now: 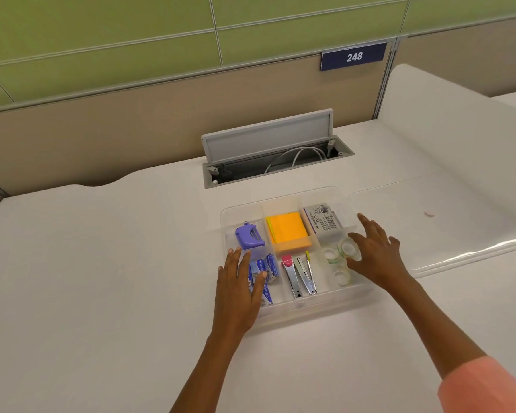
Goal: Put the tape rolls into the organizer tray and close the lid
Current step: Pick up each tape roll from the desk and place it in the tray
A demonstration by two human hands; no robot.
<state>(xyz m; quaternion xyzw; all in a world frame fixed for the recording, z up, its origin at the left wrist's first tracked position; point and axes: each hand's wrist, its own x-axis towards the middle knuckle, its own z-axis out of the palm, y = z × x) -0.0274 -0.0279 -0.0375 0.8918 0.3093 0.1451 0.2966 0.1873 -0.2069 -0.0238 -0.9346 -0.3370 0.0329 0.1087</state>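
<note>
Centrally in the frame, a clear plastic organizer tray point(292, 311) sits on a white desk point(102, 263), divided into compartments. Three clear tape rolls point(338, 257) lie in its lower right compartment, one of them tilted against the others. The lid point(444, 222), also clear, lies flat on the desk just to the right of the tray, off the box.

The left hand point(240, 289) rests with fingers spread over the tray's lower left corner, above some blue-and-white small boxes point(265, 272); it grips nothing. The right hand point(376, 253) is open with fingers splayed, over the tray's right edge beside the tape rolls; whether it touches the rim cannot be told.

Elsewhere in the tray: a purple staple remover point(249, 236) at upper left, orange sticky notes point(288, 232) in the upper middle, a printed grey box point(322, 219) at upper right, and a stapler with a pink end point(292, 275) in the lower middle.

Toward the upper middle of the frame, a grey cable hatch point(268, 141) stands open in the desk, and a blue sign reading 248 point(354, 56) hangs on the partition.
</note>
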